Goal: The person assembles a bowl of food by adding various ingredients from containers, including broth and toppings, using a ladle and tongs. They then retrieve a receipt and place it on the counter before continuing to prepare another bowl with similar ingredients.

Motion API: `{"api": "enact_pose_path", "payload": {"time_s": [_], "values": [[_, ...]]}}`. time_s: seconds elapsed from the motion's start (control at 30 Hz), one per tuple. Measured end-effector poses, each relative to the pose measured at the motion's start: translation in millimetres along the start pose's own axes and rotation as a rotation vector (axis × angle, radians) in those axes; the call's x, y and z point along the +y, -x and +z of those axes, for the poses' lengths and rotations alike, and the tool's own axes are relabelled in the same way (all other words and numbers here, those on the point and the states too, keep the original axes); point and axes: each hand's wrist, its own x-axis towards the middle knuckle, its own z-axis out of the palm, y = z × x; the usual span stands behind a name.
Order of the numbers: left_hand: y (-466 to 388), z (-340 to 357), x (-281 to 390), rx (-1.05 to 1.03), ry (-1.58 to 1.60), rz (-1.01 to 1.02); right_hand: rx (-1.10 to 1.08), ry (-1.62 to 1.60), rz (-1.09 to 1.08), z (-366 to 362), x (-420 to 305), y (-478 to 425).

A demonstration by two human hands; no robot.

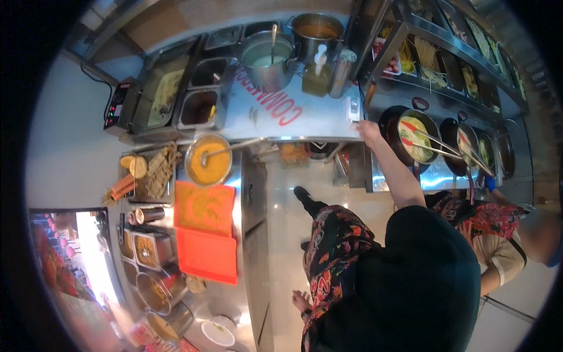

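My right hand (368, 133) reaches to the counter's front right corner. Its fingertips meet the lower end of a small white device (353, 109), and I cannot tell whether they grip it. Low beside my floral apron (336, 237) hangs my left hand (301, 301), with nothing in it and its fingers slightly apart. Behind the device stand a perforated metal cylinder (343, 72) and a pump bottle of yellowish liquid (316, 79). Right of my right arm, a wok (415, 141) holds noodles and greens, with red-tipped tongs (433, 147) across it.
A co-worker (492, 233) in a floral apron stands close on the right. Pots (266, 57) stand at the counter's back. Along the left counter are a bowl of orange-yellow sauce (215, 171) with a ladle, and orange trays (206, 255). Ingredient shelves (444, 48) overhang the woks.
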Motion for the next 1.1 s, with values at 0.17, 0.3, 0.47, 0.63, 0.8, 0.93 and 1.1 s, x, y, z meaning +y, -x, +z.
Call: {"api": "enact_pose_path", "payload": {"time_s": [0.17, 0.3, 0.47, 0.63, 0.8, 0.93, 1.1], "values": [[0, -19, -3, 0.041, 0.039, -0.018, 0.137, 0.141, 0.173, 11, 10, -1], [4, -13, -1, 0.076, 0.034, -0.017, 0.206, 0.149, 0.222, 11, 30, -20], [-67, -41, -34, 0.034, 0.141, 0.027, 0.047, 0.006, 0.212, 79, 11, 28], [-80, 2, 20, 0.011, -0.069, 0.018, -0.086, -0.185, -0.725, 134, -273, 53], [-91, 45, 97, -0.054, -0.101, 0.066, -0.204, -0.347, -1.114, 154, -486, 35], [-92, 103, 145, -0.139, -0.119, 0.296, -0.329, -0.369, -1.044, 157, -540, 5], [-33, 114, 176, -0.175, -0.165, 0.553, -0.662, -0.452, -0.734, 162, -432, 108]]}}
